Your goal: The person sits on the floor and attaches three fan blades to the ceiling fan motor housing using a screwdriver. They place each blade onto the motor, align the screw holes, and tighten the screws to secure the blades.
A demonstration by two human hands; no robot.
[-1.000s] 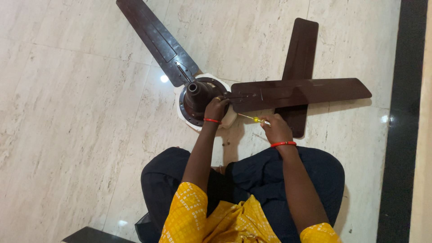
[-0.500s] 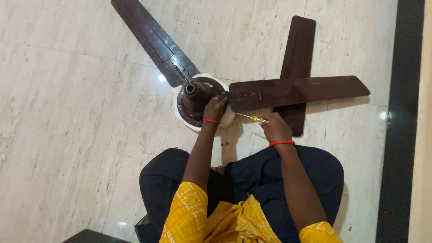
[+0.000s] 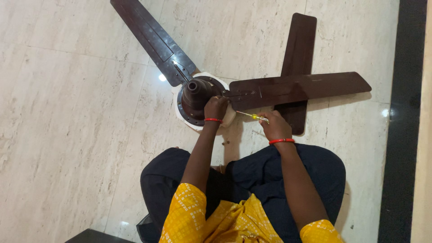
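- The floor (image 3: 67,135) is pale, cream-veined polished stone laid in large tiles; thin grout lines cross it, and bright light spots glare on the gloss near the fan and at the right
- A dark, near-black border strip (image 3: 402,135) runs down the right side of the floor; a dark corner of some object shows at the bottom edge, too cropped to identify
- The ceiling fan (image 3: 195,96) lies on the floor just in front of the seated person's knees; its round motor housing is dark brown with a cream rim, the short stem pointing up toward the camera
- Two dark brown blades are attached: one blade (image 3: 150,38) reaches up and left, another blade (image 3: 301,87) stretches right; a third, loose blade (image 3: 298,45) lies beneath the right one, crossing it
- The left hand (image 3: 216,108) rests on the housing beside the blade root, its grip pressed down around the edge; a red bangle circles the wrist
- The right hand (image 3: 275,127) has its grip closed on a yellow-handled screwdriver (image 3: 252,116); the shaft points at the blade bracket
- A small dark speck, perhaps a screw, lies on the floor between the hands
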